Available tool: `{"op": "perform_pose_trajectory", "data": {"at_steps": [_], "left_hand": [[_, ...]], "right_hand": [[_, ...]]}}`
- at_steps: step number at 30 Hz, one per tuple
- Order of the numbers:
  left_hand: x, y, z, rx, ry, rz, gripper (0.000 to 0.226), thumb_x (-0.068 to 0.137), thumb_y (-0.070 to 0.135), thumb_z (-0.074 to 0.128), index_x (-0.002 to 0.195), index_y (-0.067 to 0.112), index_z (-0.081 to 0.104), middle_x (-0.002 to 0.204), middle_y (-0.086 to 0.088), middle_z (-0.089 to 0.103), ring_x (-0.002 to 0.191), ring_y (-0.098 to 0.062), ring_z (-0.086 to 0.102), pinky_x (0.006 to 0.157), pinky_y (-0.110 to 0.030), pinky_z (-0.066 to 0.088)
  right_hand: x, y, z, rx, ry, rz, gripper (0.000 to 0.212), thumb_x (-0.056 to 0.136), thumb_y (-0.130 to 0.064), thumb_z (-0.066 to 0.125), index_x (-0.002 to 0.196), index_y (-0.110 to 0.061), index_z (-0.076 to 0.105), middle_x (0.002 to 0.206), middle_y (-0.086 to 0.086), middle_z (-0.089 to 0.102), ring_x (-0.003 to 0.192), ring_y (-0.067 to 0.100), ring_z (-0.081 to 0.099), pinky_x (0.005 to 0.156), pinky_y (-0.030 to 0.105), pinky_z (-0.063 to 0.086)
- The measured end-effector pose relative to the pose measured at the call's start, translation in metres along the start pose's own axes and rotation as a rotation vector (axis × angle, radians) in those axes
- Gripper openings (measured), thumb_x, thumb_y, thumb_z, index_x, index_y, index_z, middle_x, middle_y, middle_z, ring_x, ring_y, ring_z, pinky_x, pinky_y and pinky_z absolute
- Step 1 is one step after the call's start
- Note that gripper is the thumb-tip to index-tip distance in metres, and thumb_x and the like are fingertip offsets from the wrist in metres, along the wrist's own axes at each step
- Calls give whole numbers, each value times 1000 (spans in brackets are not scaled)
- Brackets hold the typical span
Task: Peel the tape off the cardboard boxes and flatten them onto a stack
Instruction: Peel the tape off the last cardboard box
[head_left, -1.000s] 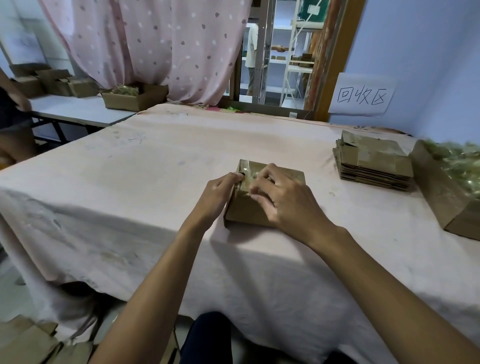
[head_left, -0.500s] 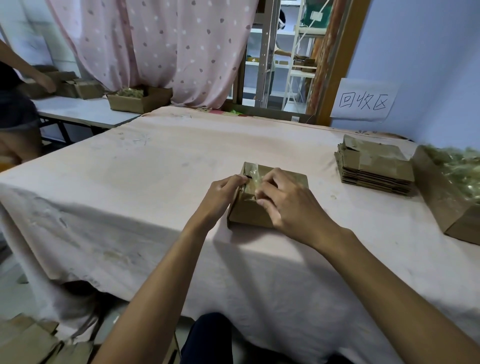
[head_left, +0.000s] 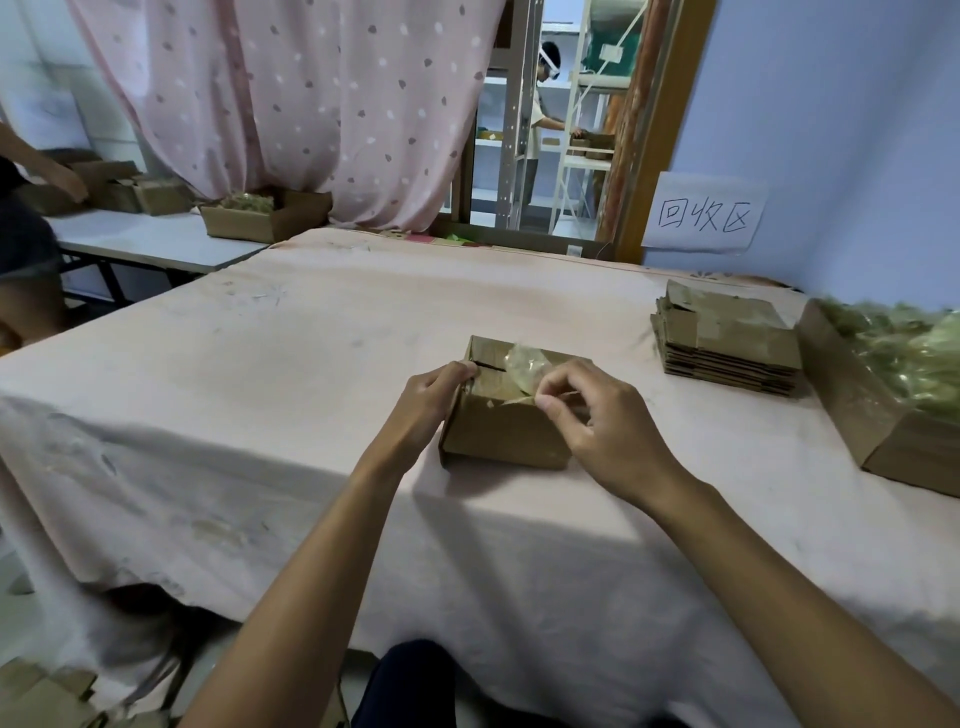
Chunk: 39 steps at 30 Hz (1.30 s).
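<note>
right of the right hand (head_left: 608, 431), a carton (head_left: 852, 400) ran off frame; nearer lay the flattened stack (head_left: 727, 343). the cardboard box (head_left: 498, 439) sat between both hands: left hand (head_left: 426, 405) gripped its corner, right hand pinched the blurry tape (head_left: 524, 370).

Bare forearms (head_left: 322, 540), dark navy trousers (head_left: 410, 680)

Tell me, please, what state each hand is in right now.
Left hand: holds the small brown cardboard box at its left top edge.
Right hand: pinches the clear, crumpled strip of tape above the box.
</note>
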<state>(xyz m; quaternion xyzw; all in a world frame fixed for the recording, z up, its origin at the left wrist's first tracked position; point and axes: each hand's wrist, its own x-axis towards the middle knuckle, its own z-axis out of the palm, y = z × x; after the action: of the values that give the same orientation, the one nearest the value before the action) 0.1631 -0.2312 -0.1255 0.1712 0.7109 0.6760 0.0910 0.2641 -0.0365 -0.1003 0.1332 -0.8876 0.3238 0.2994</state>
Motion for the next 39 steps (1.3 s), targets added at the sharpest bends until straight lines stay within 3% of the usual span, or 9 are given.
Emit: {"op": "perform_pose_trajectory", "data": {"at_steps": [3,8,13,18,22,26,29,34,39], "left_hand": [[0,-1,1,-15,4,-6,50,86,52,55,94,5,71,93,-5,72,91,-12,63,91,-42,46],[0,-1,1,7,-3,-7,54,73,64,55,92,16,73,98,-2,75,99,-14,65,108,-48,44],[-1,0,1,6,9,-15,43,75,63,55,86,28,77,98,0,76,100,-15,66,107,-48,45],[-1,0,2,-8,14,-4,34,85,52,52,86,32,79,96,6,77,98,-12,68,103,-46,48],[-3,2,3,-15,12,-2,32,84,52,53,86,34,80,97,7,77,97,-10,68,100,-43,49],[-3,2,3,-13,17,1,32,84,52,53,86,35,80,98,8,77,98,-9,68,99,-41,48],[-4,3,3,-16,11,5,36,85,50,52,94,28,79,97,6,77,95,-9,68,95,-39,49],[-5,4,1,5,-7,37,31,106,32,48,107,23,77,102,6,78,97,-5,70,87,-32,48],[-3,8,-4,44,1,153,33,104,17,52,128,31,71,118,14,75,115,-2,66,101,-29,50]], "right_hand": [[0,2,-6,112,83,139,6,95,-14,71,92,-14,66,91,-4,73,86,11,70,81,41,58],[8,6,-5,180,176,231,22,91,-14,72,100,-18,52,81,-4,75,75,16,73,78,45,58],[15,14,-4,-39,153,137,9,91,-14,71,96,-21,73,86,-11,71,73,8,64,76,39,56],[15,20,-4,-277,166,39,15,91,-18,70,104,-25,69,97,-10,52,67,7,49,61,30,48],[12,20,0,-309,134,-38,16,93,-15,62,103,-24,71,94,-9,61,74,10,57,63,32,51],[9,22,-1,-277,62,3,28,96,-33,54,109,-21,75,96,-6,58,85,10,57,69,28,48],[9,24,-3,-337,4,9,35,94,-52,61,109,-23,73,99,-5,54,92,13,57,72,28,49],[13,31,-1,-316,52,83,18,95,-39,70,102,-23,72,100,-4,52,97,17,55,85,35,50],[7,34,-9,-138,64,275,5,96,-35,68,98,-31,71,111,-8,60,101,12,62,89,32,49]]}}
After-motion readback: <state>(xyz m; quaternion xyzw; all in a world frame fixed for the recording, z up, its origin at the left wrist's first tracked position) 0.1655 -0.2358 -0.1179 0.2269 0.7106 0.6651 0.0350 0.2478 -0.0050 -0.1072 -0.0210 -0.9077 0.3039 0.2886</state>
